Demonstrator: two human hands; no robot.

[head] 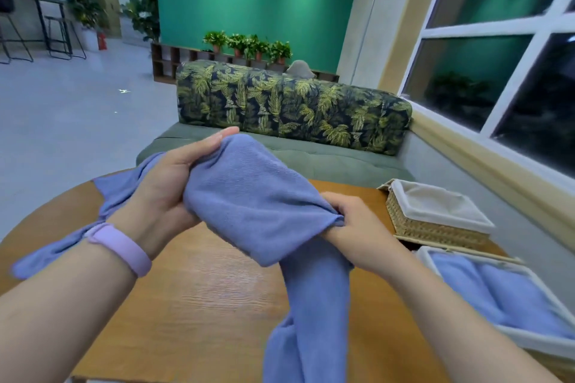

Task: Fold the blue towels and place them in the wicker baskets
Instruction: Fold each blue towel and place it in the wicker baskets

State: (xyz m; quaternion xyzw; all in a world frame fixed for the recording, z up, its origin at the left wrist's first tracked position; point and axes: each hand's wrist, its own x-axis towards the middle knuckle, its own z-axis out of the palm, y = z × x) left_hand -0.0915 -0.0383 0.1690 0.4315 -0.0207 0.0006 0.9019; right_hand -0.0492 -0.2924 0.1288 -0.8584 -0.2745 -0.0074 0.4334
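Note:
A blue towel (249,196) is held up above the wooden table (186,305), stretched between both hands. My left hand (174,177) grips its upper left end, thumb on top. My right hand (351,227) pinches a bunched edge at the right, and the towel's tail hangs down from there over the table's front edge. Another blue towel (118,193) lies on the table behind my left forearm. A wicker basket (435,218) with a white liner stands at the right, with nothing in it. A nearer basket (504,298) holds folded blue towels.
A green sofa (295,152) with a leaf-patterned backrest stands just beyond the table. A window wall (497,87) runs along the right. Open floor lies to the left, with stools and potted plants far back.

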